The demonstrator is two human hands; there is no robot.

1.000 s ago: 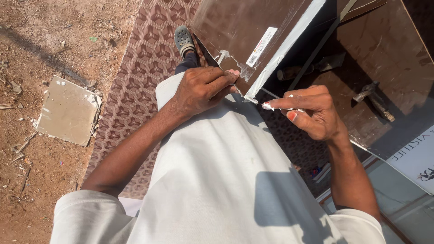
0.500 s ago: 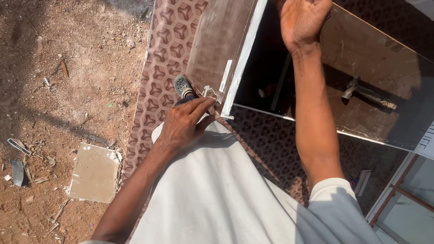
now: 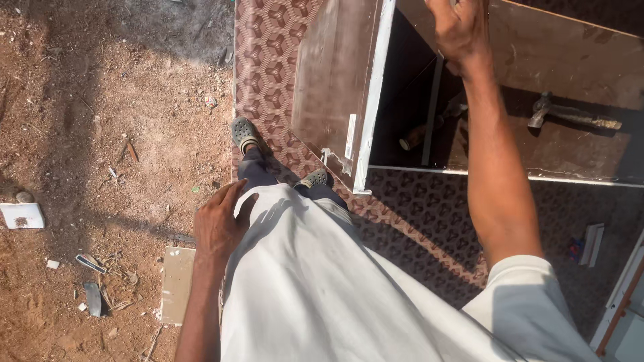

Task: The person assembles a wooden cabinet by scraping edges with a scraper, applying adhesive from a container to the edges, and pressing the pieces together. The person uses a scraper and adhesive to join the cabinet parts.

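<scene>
Your right hand [image 3: 459, 30] grips the brown cabinet panel [image 3: 557, 53] at twelve o'clock, fingertips cut off. Your left hand [image 3: 218, 224] rests spread and empty at nine o'clock.

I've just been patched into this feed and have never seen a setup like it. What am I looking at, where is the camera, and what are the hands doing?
There is one view, from a camera on the person's head, looking down past a pale shirt and two shoes. No machine: two bare hands. The left hand rests flat on the person's own side and holds nothing. The right hand reaches up to the top edge of a brown wooden cabinet with white edging; its grip is cut off by the frame. A hammer lies inside. The cabinet sits on a patterned mat beside bare dirt.
</scene>
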